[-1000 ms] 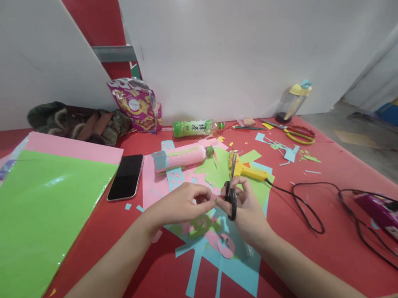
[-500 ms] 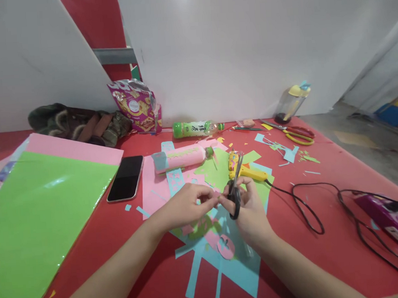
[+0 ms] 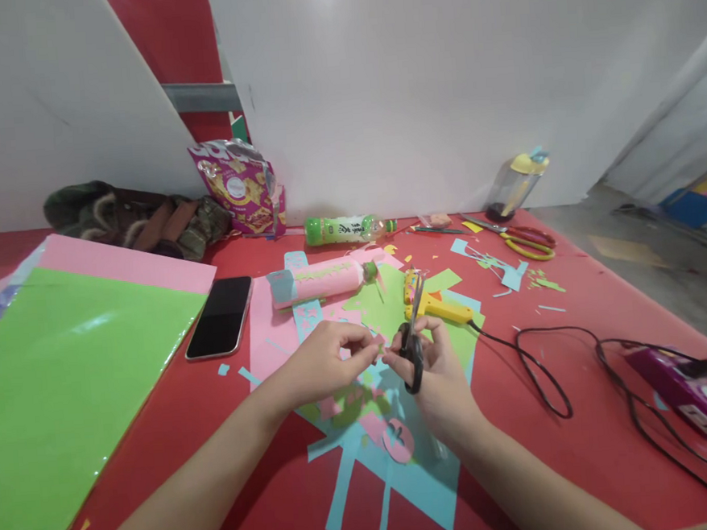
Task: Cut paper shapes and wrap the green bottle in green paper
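Observation:
My left hand (image 3: 329,359) is closed, thumb and forefinger pinching a tiny piece of pink paper (image 3: 379,341) over the table's middle. Black-handled scissors (image 3: 413,349) hang on the fingers of my right hand (image 3: 443,376), blades pointing up and away. The right thumb and a finger reach close to the pink piece; whether they touch it I cannot tell. Below both hands lie blue sheets (image 3: 426,486) and a pink paper circle (image 3: 398,441) among scraps. Just beyond are a pink-wrapped bottle (image 3: 330,280) lying on its side and a yellow glue gun (image 3: 447,308).
A phone (image 3: 221,316) and green sheets (image 3: 89,380) lie to the left. Behind are a snack bag (image 3: 242,188), a green-labelled bottle (image 3: 348,230), a yellow-lidded bottle (image 3: 517,185) and red-yellow scissors (image 3: 527,241). A black cord (image 3: 540,377) runs toward a purple power strip (image 3: 689,395).
My fingertips have drawn slightly apart, with the small pink piece now showing at the left fingertips. The scissors stay in my right hand. The view has shifted a little.

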`<action>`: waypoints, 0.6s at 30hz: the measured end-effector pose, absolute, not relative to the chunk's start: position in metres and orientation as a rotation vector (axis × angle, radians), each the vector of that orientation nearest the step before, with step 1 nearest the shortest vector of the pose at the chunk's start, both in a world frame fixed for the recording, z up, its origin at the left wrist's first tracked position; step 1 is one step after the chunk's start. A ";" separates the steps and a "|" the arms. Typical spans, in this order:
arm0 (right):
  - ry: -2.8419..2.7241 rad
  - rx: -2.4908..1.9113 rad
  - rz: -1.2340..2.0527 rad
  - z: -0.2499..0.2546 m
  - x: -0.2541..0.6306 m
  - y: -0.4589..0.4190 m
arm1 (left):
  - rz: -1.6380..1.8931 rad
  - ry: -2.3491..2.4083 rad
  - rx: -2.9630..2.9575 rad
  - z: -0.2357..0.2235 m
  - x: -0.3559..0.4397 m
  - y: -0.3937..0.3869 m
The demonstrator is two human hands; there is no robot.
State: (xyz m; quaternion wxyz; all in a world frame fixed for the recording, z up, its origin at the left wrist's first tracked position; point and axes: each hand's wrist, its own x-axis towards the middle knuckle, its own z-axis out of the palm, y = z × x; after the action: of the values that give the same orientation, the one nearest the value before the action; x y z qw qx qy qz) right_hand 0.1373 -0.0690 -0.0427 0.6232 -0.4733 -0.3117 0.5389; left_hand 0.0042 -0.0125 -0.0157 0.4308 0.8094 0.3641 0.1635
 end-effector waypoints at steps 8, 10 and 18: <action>-0.811 -1.019 1.507 -0.047 0.136 -0.072 | 0.712 1.057 1.867 -0.002 -0.013 -0.001; -0.875 -0.981 1.567 -0.046 0.136 -0.074 | 0.760 1.064 1.850 0.000 -0.016 0.000; -1.137 -0.851 1.725 -0.039 0.137 -0.078 | 0.667 1.054 1.923 0.005 -0.015 -0.004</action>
State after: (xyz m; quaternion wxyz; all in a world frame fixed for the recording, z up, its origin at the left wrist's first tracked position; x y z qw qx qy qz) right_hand 0.1374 -0.0781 -0.0389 0.4381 -0.3424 -0.4575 0.6939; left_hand -0.0147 -0.0043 0.0052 0.4119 0.7645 0.4190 0.2651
